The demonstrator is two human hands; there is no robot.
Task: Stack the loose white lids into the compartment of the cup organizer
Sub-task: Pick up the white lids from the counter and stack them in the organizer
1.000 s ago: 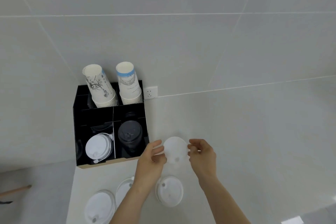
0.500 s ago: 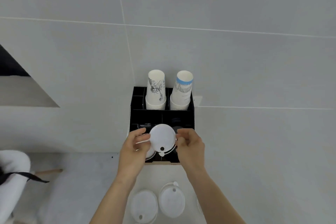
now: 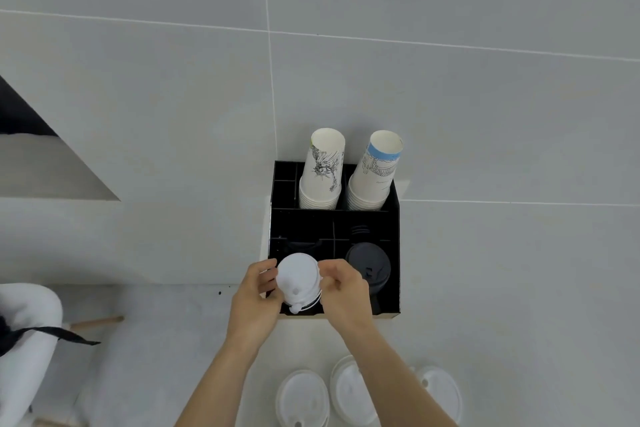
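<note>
Both hands hold a white lid over the organizer's front left compartment.
The black organizer (image 3: 394, 204) holds cup stacks (image 3: 320, 173) and black lids (image 3: 369, 269); the left hand (image 3: 254, 298) and right hand (image 3: 343, 291) pinch the white lid (image 3: 298, 276) by its edges, with loose lids (image 3: 349, 395) on the table (image 3: 485, 288) nearer the person.

I count one black cup organizer (image 3: 394, 204), two stacks of paper cups (image 3: 322, 173) (image 3: 375, 177), three loose white lids (image 3: 302, 399) (image 3: 353, 392) (image 3: 441, 392) on my counter, one white lid (image 3: 297, 276) held over its compartment, one black lid stack (image 3: 369, 270).

Smooth white plastic lid (image 3: 298, 276), glossy black organizer (image 3: 393, 218), paper cups (image 3: 322, 173).
</note>
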